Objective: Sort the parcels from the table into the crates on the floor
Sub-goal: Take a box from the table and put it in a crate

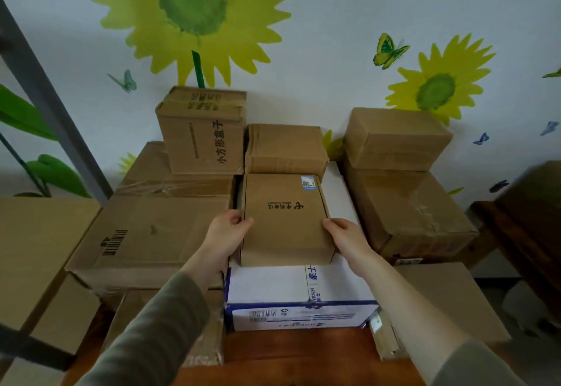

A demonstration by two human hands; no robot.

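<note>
Brown wooden table (297, 358), white-and-blue carton (267, 287) on it, brown cardboard boxes (449, 300) at both sides

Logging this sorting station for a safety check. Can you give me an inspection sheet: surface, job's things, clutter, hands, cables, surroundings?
Surface: brown wooden table, bare only at its near edge.
Job's things: flat brown cardboard parcel with a black logo lies on a white carton with blue print; plain brown cardboard boxes stacked around them; crates not in view.
Clutter: nothing seen.
Hands: left hand and right hand grip the parcel's opposite side edges.
Cables: nothing seen.
Surroundings: white wall painted with yellow sunflowers; grey metal post at left.
</note>
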